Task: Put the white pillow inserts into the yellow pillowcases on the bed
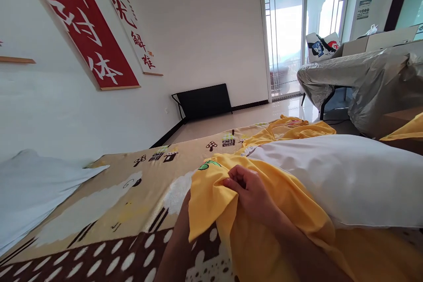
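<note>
A yellow pillowcase with green leaf embroidery hangs bunched in front of me. My right hand is closed on a fold of it, thumb against curled fingers. From the lower left my left forearm reaches up behind the cloth; at its top, only the edge of my left hand shows and its fingers are hidden. A plump white pillow lies to the right, with part of the yellow fabric along its near side and underneath. More yellow cloth lies crumpled beyond it.
Below is a bed-like surface with a beige and brown patterned blanket. White cloth lies at the left. A black folded panel leans against the wall. Plastic-covered furniture carries boxes at the right, near glass doors.
</note>
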